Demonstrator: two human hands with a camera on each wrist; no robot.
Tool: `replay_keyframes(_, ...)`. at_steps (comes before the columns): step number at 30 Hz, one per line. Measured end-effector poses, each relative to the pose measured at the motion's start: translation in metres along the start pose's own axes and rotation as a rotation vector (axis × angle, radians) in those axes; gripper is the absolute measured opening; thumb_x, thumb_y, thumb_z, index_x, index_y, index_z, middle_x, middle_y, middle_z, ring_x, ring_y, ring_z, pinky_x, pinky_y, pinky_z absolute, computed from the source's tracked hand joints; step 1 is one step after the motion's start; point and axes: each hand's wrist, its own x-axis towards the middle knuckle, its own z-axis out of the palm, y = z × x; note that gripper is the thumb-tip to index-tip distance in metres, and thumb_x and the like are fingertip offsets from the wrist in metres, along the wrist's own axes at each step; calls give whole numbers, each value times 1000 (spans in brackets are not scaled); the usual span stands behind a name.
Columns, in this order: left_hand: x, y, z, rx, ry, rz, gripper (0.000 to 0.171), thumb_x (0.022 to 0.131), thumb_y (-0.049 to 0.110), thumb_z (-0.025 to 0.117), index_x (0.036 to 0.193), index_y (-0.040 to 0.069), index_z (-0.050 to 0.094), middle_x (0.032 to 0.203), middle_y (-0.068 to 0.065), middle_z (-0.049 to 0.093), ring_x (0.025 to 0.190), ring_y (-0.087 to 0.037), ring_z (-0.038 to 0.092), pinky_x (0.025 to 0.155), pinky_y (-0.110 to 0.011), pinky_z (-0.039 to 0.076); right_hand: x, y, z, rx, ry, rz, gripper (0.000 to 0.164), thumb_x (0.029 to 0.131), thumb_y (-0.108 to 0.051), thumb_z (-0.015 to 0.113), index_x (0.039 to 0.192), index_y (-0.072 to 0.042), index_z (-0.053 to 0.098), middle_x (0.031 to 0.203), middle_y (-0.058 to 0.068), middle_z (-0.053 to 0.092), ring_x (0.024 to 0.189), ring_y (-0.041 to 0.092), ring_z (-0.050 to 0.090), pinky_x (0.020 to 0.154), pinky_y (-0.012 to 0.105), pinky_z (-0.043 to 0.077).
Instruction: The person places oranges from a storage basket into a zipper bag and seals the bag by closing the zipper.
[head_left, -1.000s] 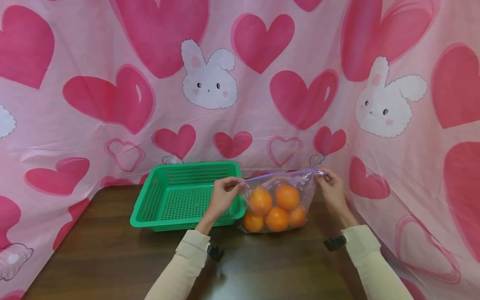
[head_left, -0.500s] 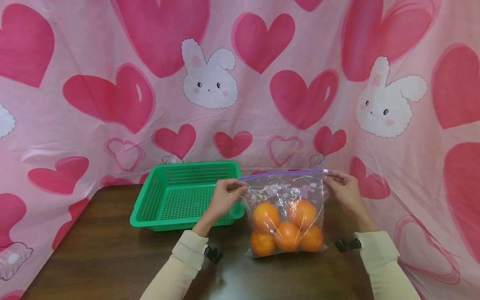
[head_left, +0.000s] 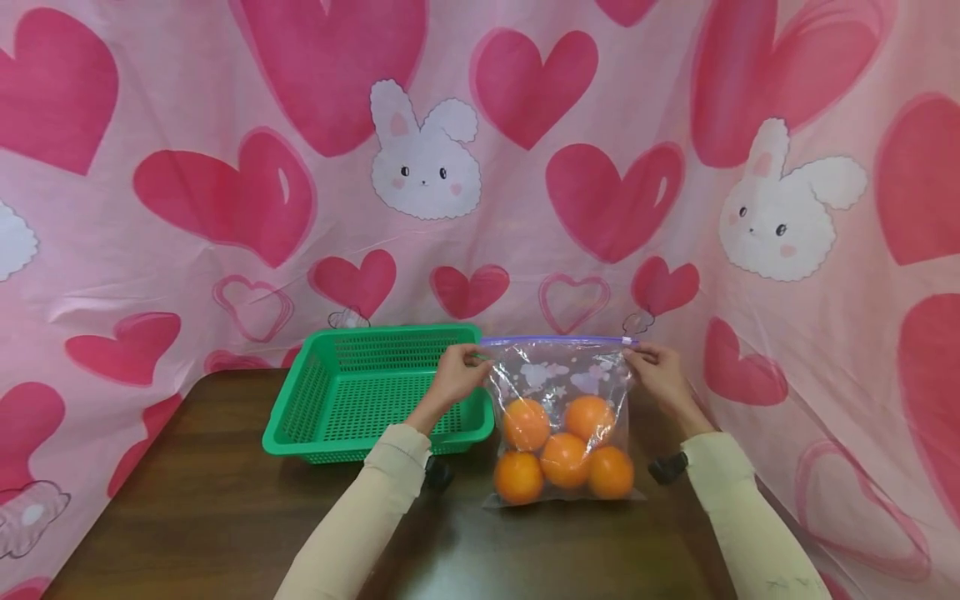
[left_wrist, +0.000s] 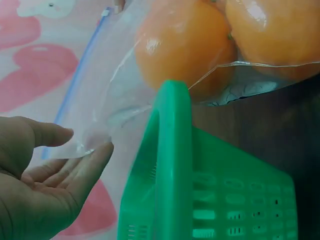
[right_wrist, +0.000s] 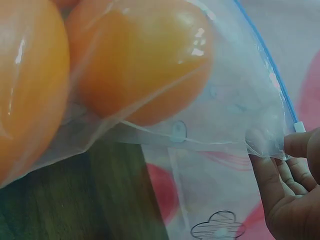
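Note:
A clear zipper bag hangs upright with its purple-blue zip strip along the top. Several oranges lie in two rows in its lower part. My left hand pinches the bag's upper left corner between thumb and fingers, as the left wrist view shows closely. At the upper right corner, my right hand pinches the plastic just below the white slider. In the right wrist view the slider sits at the strip's end beside the thumb. Small pale prints mark the bag's upper half.
A green plastic basket with slotted walls stands on the dark wooden table, directly left of the bag, partly behind my left hand. Pink cloth with hearts and rabbits hangs behind the table and along both sides.
The bag swung down toward me and now hangs flat to view, oranges lower than a second ago. Over the last half second, both hands and the bag shifted slightly, the right hand moving left.

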Motion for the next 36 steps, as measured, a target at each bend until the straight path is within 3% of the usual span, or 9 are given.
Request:
replay_keyframes(4, 0, -3, -2, 73, 10, -21, 48, 97, 10, 65, 139, -9, 53, 124, -26, 67, 111, -37, 68, 90, -44, 60, 13, 8, 6, -64, -47, 24, 35, 101, -14, 64, 118, 16, 63, 83, -3, 70, 66, 1, 61, 61, 18, 56)
replay_keyframes(7, -4, -3, -3, 167, 24, 12, 55, 97, 9, 64, 145, -9, 45, 133, -27, 61, 123, -40, 61, 98, -49, 55, 22, 15, 11, -86, -66, 58, 36, 101, -15, 63, 121, 15, 62, 85, -2, 70, 67, 0, 60, 62, 16, 55)
replay_keyframes(15, -19, 2, -11, 498, 114, 226, 55, 98, 6, 63, 149, -3, 44, 147, -22, 53, 136, -40, 50, 111, -54, 44, 37, 32, 24, -55, -85, 130, 35, 101, -10, 62, 119, 20, 59, 80, -2, 67, 64, 0, 62, 61, 17, 57)
replay_keyframes(22, -34, 0, -23, 540, 130, 234, 55, 99, 11, 63, 150, 2, 45, 149, -19, 52, 138, -37, 50, 111, -52, 46, 39, 43, 20, -177, -123, 111, 28, 100, -6, 62, 106, 22, 63, 72, 0, 57, 58, 7, 54, 57, 20, 54)
replay_keyframes(24, -36, -2, -27, 551, 129, 227, 55, 99, 12, 64, 150, 2, 46, 149, -19, 52, 138, -36, 50, 111, -52, 46, 38, 44, 16, -211, -180, 130, 30, 101, -8, 61, 105, 21, 63, 73, 2, 56, 61, 10, 56, 62, 23, 58)
replay_keyframes(27, -38, -5, -36, 577, 119, 216, 55, 100, 15, 65, 150, 3, 46, 149, -18, 53, 138, -36, 50, 111, -52, 46, 36, 42, 11, -251, -317, 194, 36, 105, -17, 56, 114, 18, 59, 88, 11, 62, 78, 20, 65, 82, 38, 62)
replay_keyframes(30, -39, -10, -48, 634, 110, 213, 56, 100, 20, 65, 150, 3, 47, 147, -19, 53, 137, -37, 50, 111, -54, 44, 34, 38, 8, -289, -425, 235, 41, 107, -22, 51, 128, 13, 55, 112, 23, 63, 103, 33, 65, 104, 53, 51)
replay_keyframes(33, -38, -16, -63, 733, 113, 224, 58, 100, 26, 65, 149, 1, 47, 145, -22, 55, 137, -42, 49, 114, -57, 39, 34, 33, 11, -378, -454, 128, 45, 107, -21, 52, 137, 12, 49, 128, 31, 59, 117, 45, 58, 111, 61, 41)
replay_keyframes(36, -34, -24, -80, 831, 114, 202, 61, 101, 32, 62, 151, 1, 45, 147, -25, 52, 141, -47, 41, 118, -62, 30, 33, 28, 16, -559, -409, -86, 52, 104, -22, 57, 140, 13, 45, 131, 37, 56, 120, 52, 55, 109, 66, 39)
